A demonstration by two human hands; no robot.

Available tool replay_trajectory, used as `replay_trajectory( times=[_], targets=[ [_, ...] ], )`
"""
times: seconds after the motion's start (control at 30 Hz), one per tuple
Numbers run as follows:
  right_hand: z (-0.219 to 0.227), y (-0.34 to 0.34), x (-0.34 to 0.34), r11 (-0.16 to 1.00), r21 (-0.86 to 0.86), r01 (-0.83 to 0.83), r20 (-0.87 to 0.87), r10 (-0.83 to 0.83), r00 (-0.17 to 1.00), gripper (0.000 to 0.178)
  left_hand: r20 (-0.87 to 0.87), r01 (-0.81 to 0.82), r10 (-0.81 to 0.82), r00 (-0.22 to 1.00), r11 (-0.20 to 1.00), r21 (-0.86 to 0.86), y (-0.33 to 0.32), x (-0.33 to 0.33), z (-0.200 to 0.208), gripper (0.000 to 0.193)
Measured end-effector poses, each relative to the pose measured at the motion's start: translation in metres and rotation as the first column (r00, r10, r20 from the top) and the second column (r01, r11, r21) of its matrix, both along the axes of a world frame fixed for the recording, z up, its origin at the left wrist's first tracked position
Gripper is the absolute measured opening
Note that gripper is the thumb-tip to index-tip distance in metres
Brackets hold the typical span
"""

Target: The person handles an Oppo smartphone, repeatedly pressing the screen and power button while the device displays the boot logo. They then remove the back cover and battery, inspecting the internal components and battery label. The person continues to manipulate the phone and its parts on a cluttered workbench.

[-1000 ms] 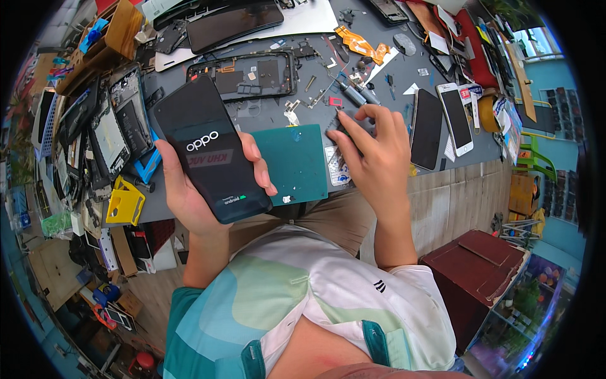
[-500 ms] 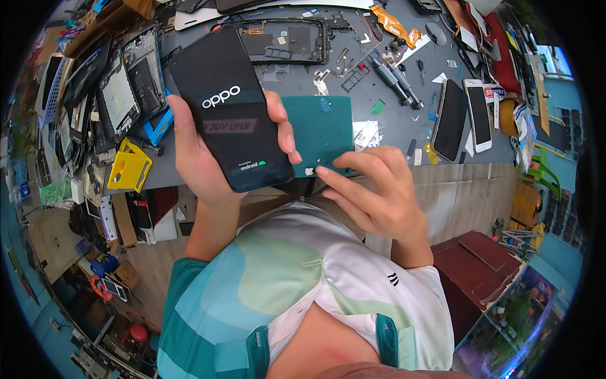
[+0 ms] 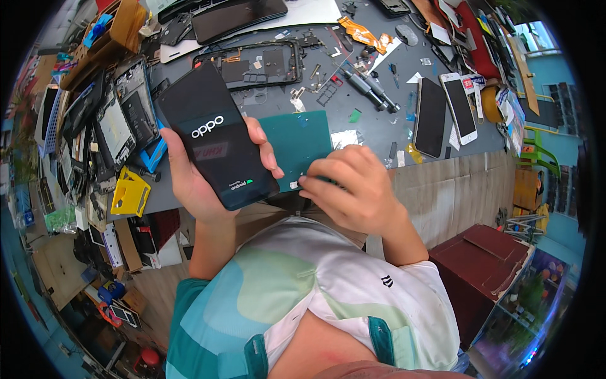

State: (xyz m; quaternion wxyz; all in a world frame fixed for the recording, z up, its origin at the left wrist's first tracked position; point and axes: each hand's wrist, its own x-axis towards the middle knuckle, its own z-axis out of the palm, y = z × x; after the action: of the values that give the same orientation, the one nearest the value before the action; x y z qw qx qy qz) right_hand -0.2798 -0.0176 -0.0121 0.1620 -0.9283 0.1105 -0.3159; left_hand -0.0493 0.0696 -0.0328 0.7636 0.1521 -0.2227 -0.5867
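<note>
My left hand (image 3: 201, 189) is wrapped around a black smartphone (image 3: 218, 142), thumb along one side and fingers along the other. Its screen is lit, with a white logo on black, and a reflection crosses it. Over the near edge of a green mat (image 3: 297, 136), my right hand (image 3: 356, 189) has its fingers curled, with thumb and fingertips drawn together. A tiny white piece (image 3: 293, 185) shows right beside those fingertips. Whether anything is between them is too small to make out.
Phone frames and housings (image 3: 117, 120) are heaped at the left, near a yellow plastic part (image 3: 130, 191). An opened phone frame (image 3: 252, 63) lies beyond the mat. Metal screwdrivers (image 3: 372, 90), a black phone (image 3: 429, 117) and a white phone (image 3: 459, 108) lie to the right.
The bench view has shifted, with most bench things now further left. My right hand's fingers have drawn closer together by the tiny white piece. My left hand still holds the lit phone.
</note>
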Motion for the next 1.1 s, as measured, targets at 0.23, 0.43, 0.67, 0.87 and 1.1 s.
replay_trajectory(
  times=[0.23,0.43,0.67,0.87,1.1],
  targets=[
    [-0.008,-0.037,-0.02,0.902,-0.013,0.431,0.168,-0.423,0.89,0.023,0.038,-0.033,0.031,0.999,0.998,0.049,0.0,-0.005,0.001,0.084],
    [-0.038,-0.028,-0.017,0.904,0.116,0.412,0.222,-0.427,0.876,0.026,0.085,-0.063,0.052,0.995,0.988,0.142,0.0,-0.012,0.006,0.089],
    [-0.043,-0.026,-0.015,0.889,-0.026,0.458,0.242,-0.438,0.866,0.026,0.163,-0.144,0.095,0.982,0.936,0.323,-0.003,-0.026,0.021,0.091],
    [-0.045,-0.028,-0.013,0.889,0.013,0.458,0.195,-0.452,0.871,0.021,0.172,-0.13,0.065,0.983,0.907,0.399,-0.009,-0.031,0.027,0.091],
    [-0.041,-0.028,-0.013,0.882,0.006,0.472,0.182,-0.465,0.867,0.019,0.177,-0.054,-0.027,0.984,0.898,0.438,-0.008,-0.03,0.028,0.104]
  ],
)
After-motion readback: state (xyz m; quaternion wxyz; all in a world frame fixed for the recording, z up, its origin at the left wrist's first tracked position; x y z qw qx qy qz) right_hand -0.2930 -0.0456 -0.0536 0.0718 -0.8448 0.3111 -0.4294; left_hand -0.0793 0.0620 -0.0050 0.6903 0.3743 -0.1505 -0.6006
